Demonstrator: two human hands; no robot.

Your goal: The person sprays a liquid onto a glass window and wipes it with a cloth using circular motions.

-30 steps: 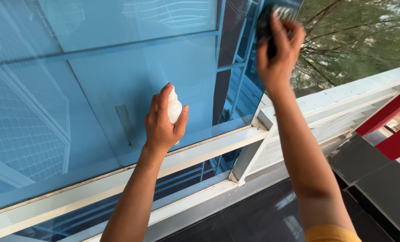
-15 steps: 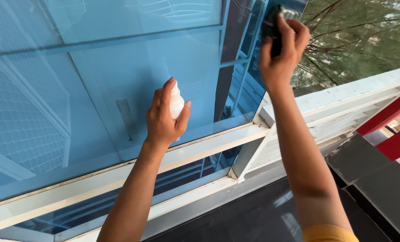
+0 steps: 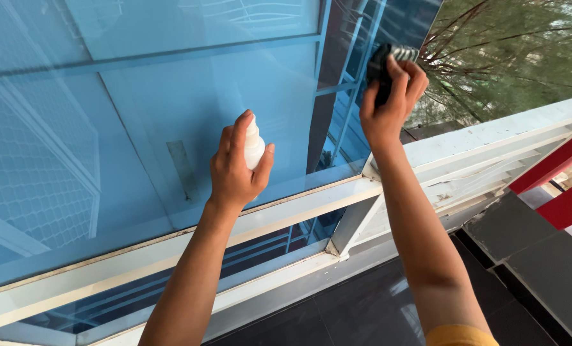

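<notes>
My left hand (image 3: 235, 170) grips a small white spray bottle (image 3: 254, 146), its nozzle end up, held close to the blue-tinted glass pane (image 3: 138, 122). My right hand (image 3: 388, 102) is closed on a dark cloth with light stripes (image 3: 388, 61) and presses it against the right part of the glass, near the pane's right edge. Both arms reach up from the bottom of the view. The glass reflects building lines and a mesh pattern.
A white metal frame rail (image 3: 171, 253) runs under the glass, with a post (image 3: 353, 224) at its corner. A white ledge (image 3: 491, 138) extends right. Red beams (image 3: 555, 173), dark floor tiles (image 3: 375, 307) and tree foliage (image 3: 510, 57) lie beyond.
My right hand has slid the cloth down and slightly left on the glass. My left hand with the bottle has stayed nearly still.
</notes>
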